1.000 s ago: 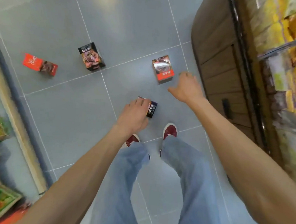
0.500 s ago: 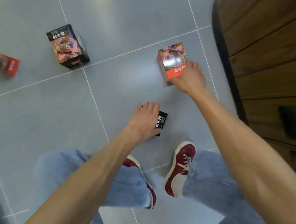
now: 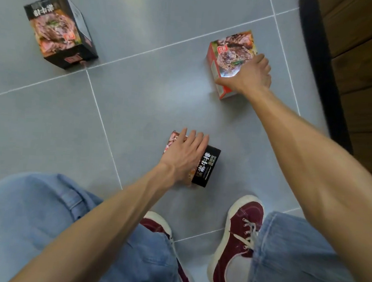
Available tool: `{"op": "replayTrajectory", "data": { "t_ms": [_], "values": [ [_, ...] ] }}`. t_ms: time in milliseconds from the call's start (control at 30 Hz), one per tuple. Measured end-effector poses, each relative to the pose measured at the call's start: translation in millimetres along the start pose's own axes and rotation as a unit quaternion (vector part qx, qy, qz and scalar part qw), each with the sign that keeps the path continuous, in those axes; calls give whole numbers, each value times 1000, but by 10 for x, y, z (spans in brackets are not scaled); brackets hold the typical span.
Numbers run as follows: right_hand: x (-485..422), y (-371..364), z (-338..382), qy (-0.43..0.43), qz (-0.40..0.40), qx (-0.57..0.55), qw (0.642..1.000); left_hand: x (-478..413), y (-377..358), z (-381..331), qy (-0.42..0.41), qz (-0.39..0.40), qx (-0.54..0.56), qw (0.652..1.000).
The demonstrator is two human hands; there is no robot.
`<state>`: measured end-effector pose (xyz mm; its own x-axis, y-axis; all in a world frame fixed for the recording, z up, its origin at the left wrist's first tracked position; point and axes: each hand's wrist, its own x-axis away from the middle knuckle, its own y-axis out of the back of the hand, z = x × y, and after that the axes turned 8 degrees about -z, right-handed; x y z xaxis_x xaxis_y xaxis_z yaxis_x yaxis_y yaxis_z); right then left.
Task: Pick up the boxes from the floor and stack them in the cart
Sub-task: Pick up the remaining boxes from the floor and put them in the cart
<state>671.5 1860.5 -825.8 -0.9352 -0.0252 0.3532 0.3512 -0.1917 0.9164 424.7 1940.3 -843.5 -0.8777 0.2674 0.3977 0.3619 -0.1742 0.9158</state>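
Note:
Three food boxes lie on the grey tiled floor. My left hand (image 3: 185, 156) is laid over a small black box (image 3: 207, 167) just ahead of my feet, fingers wrapped across its top. My right hand (image 3: 249, 76) grips the near corner of a red box (image 3: 229, 53) further away on the right. A larger black box (image 3: 58, 29) lies alone at the upper left, out of reach of both hands. The cart is not in view.
A dark wooden cabinet (image 3: 362, 65) with a black base runs along the right side. My red shoes (image 3: 237, 239) and jeans-clad knees fill the bottom of the view. Grey floor tiles (image 3: 140, 93) stretch between the boxes.
I have crouched lower, so the boxes appear nearer and larger. My right hand has closed over the red box's corner. My left hand stays on the small black box.

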Motion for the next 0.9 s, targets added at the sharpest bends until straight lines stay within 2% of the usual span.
{"op": "replayTrajectory", "data": {
  "t_ms": [100,267,367,533,767,900],
  "values": [
    [-32,-83,33,-9,-21,-8,1000,-20,-89,27,-19,-28,-11,999],
    [20,-101,7,6,-54,-11,998,38,30,-20,-39,-20,-19,999],
    [87,-29,-11,19,-66,0,998,67,91,18,-13,-20,19,1000],
    [262,261,6,46,-71,22,996,137,310,206,30,-73,72,994],
    [771,1242,177,58,-49,45,996,553,1247,416,175,-79,203,960],
    [1149,2001,273,73,-33,60,995,956,1912,532,269,-81,310,908]
  ]
}}
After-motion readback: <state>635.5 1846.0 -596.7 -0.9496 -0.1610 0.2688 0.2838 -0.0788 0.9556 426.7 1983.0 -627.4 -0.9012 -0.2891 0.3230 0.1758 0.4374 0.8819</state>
